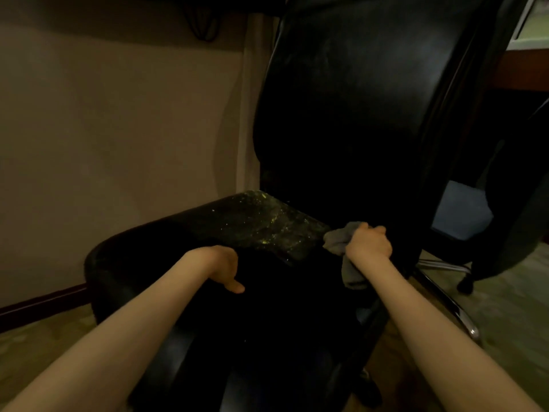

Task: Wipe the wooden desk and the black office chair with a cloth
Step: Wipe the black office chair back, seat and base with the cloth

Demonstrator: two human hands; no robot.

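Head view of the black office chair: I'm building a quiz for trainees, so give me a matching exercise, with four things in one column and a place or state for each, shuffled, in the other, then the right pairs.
Column one:
1. cloth
2. left hand
3. seat
4. chrome base leg

Column two:
A. speckled with pale dust toward the back
B. shiny metal, low at the right
C. grey, bunched in the right hand
D. resting on the dark front part of the seat

Pairs: 1-C, 2-D, 3-A, 4-B
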